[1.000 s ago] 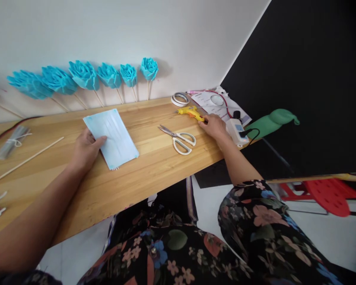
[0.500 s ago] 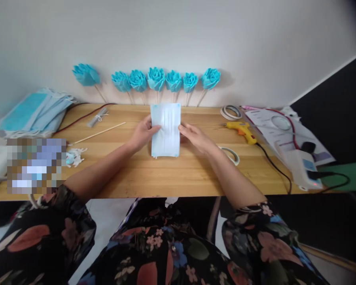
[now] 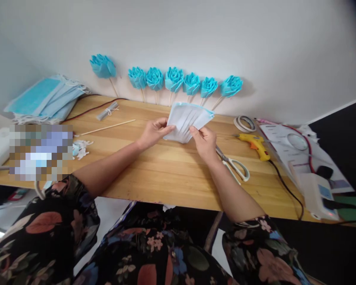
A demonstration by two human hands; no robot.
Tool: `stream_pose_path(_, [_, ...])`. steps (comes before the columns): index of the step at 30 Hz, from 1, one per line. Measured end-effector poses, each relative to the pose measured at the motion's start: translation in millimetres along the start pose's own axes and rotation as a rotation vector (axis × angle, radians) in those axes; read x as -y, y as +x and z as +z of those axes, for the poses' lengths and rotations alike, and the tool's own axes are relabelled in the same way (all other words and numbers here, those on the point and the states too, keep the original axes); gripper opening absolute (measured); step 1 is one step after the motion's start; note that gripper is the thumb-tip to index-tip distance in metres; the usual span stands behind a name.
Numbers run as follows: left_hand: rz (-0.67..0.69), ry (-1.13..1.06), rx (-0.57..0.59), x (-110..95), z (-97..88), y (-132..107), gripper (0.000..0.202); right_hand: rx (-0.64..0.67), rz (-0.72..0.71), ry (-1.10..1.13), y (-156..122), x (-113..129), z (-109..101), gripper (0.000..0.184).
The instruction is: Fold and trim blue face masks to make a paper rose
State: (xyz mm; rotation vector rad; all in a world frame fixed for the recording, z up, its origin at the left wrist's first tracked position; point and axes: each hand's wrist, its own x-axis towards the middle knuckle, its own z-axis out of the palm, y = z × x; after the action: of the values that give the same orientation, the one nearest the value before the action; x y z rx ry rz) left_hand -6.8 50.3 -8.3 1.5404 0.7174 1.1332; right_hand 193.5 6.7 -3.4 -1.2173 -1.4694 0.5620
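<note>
Between my hands, above the middle of the table, is a pleated face mask, pale side toward me with a blue edge along the top right. No ear loops show on it. My left hand pinches its left edge between thumb and fingers. My right hand grips its lower right part, thumb on the front. The mask is tilted and bunched together at the bottom, fanned wider at the top. Scissors with white handles lie beside my right wrist, their blades partly hidden by it.
Several blue flowers on sticks lean against the wall. A stack of masks, a thin stick and white scraps lie left. Tape rolls, a yellow glue gun and a white power strip are right.
The mask has gone from flat and upright to tilted and gathered at its bottom. My right hand now grips its lower right part. The view has shifted, showing more of the scissors.
</note>
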Motion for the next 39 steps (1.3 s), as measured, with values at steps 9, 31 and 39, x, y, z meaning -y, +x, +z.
stream_pose_path(9, [-0.080, -0.036, 0.114, 24, -8.1, 6, 0.052, 0.089, 0.156, 0.037, -6, -19, 9, 0.038])
stream_pose_path(31, [-0.135, -0.030, -0.022, 14, 2.4, -4, 0.046, 0.110, 0.154, -0.058, -11, -12, 6, 0.033])
stream_pose_path(39, [-0.134, 0.064, -0.022, 14, 2.6, -5, 0.041, 0.145, 0.167, -0.017, -12, -15, 7, 0.031])
